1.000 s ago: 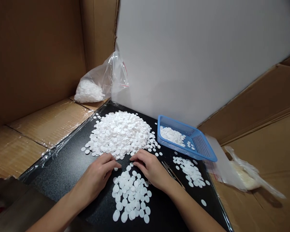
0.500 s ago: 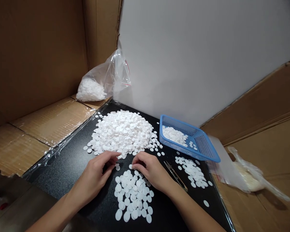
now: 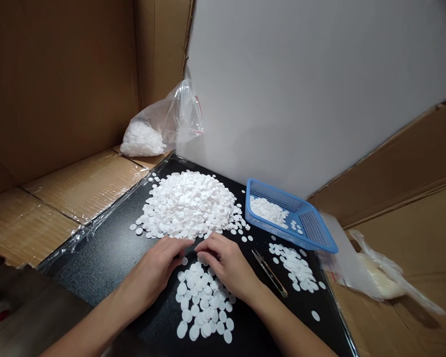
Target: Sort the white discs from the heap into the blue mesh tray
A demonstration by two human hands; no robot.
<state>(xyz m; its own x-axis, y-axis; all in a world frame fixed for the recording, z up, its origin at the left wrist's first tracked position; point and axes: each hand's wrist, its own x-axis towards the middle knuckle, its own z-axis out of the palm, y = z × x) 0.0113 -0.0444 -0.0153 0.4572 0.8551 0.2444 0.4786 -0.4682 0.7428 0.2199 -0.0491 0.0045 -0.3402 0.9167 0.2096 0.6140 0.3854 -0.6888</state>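
A large heap of small flat white discs (image 3: 191,201) is piled on the black tabletop (image 3: 107,253). At the heap's near edge my left hand (image 3: 156,265) has its fingers curled together, with a single loose disc (image 3: 185,261) by the thumb. Close on its right, my right hand (image 3: 226,260) is bent into a pinch, its fingertips almost meeting the left ones. Whatever lies between the fingertips of either hand is too small or hidden to make out. Below the hands spreads a looser group of discs (image 3: 204,302), partly covered by my right hand.
Right of the heap stands a blue perforated basket (image 3: 312,225) holding some discs. Small thread snips (image 3: 269,272) lie beside my right forearm, near another disc cluster (image 3: 297,267). A clear bag of discs (image 3: 143,139) sits at the back left; another plastic bag (image 3: 382,275) lies at right.
Both hands have come closer together, the left moving right and the right slightly left toward the heap's edge. The view has shifted slightly.
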